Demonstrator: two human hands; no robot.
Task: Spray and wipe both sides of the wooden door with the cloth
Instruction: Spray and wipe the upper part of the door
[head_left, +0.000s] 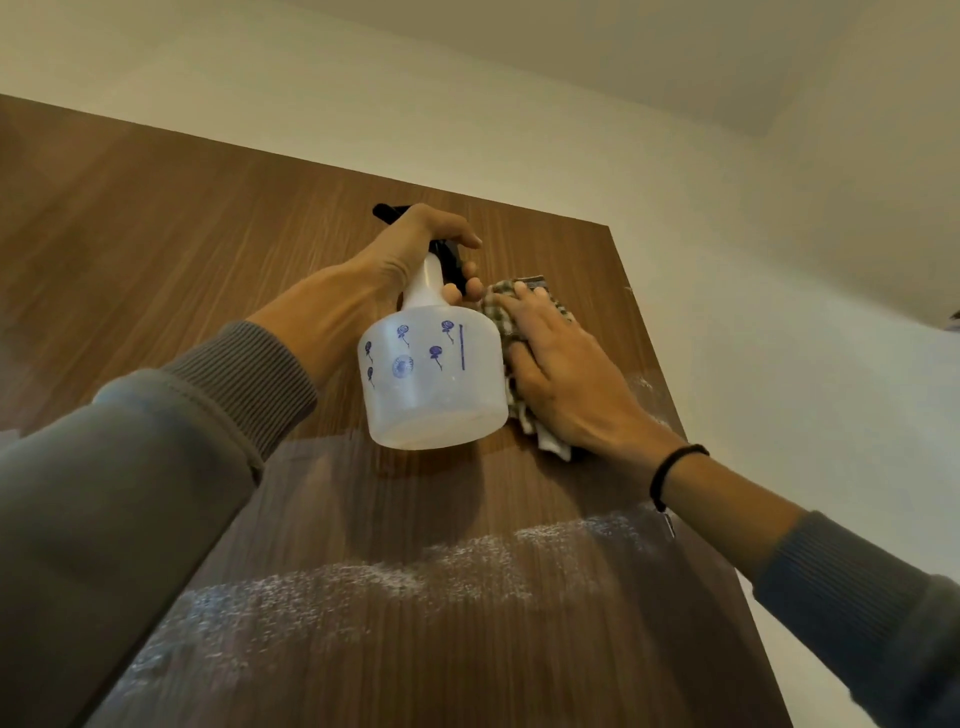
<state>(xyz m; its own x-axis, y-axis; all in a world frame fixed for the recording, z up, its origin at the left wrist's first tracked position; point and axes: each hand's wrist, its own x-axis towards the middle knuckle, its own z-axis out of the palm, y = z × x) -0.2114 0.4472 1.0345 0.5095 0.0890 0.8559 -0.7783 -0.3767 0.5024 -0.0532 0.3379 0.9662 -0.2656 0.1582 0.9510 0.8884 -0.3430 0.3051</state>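
Translucent spray bottle (434, 384) is gripped at the neck and black trigger by the left hand (410, 249), fingers curled round it. Checked cloth (498, 306) is pressed against the wooden door (208, 260) near its upper right corner by the right hand (561, 364), fingers extended. White spray droplets (363, 582) are noted lower down.

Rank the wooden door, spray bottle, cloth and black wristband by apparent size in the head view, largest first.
1. wooden door, fills most of the view.
2. spray bottle.
3. cloth, though the right hand covers most of it, so its true extent is unsure.
4. black wristband, smallest.
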